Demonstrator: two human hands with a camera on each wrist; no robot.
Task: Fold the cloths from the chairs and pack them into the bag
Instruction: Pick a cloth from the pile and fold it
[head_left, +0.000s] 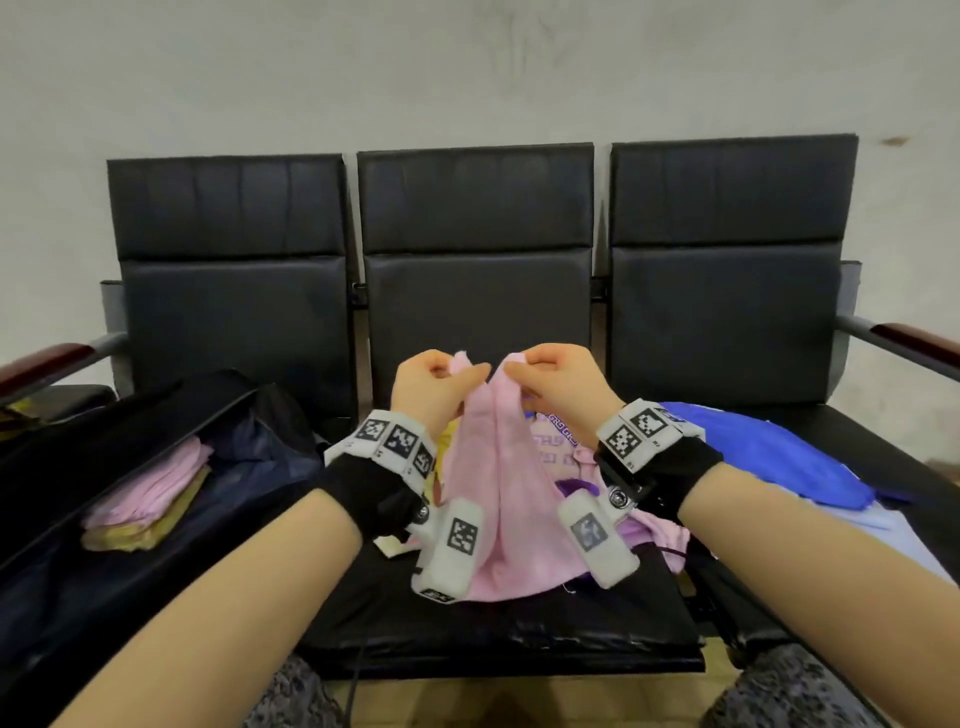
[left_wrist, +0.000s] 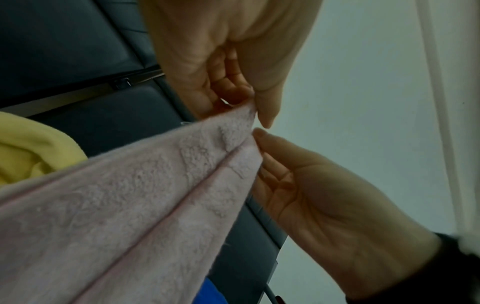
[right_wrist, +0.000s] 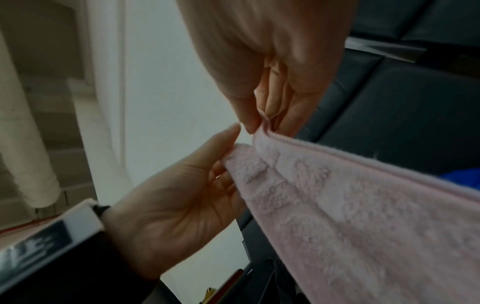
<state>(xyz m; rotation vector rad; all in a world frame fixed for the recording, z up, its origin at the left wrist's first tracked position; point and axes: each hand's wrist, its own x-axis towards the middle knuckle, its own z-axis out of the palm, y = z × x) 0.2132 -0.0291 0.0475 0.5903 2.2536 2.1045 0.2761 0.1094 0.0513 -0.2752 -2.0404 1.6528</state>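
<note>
Between both hands' fingers (head_left: 470, 370): pink towel (head_left: 511, 499) corners.

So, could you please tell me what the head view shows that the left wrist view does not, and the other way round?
Only the head view shows the open black bag on the left chair with folded pink and yellow cloths inside, the blue cloth on the right chair, and the wrist bands. Only the left wrist view shows the palm side of each grip and a crumpled yellow cloth. Both show the left hand and right hand each pinching a top corner of the pink towel.
</note>
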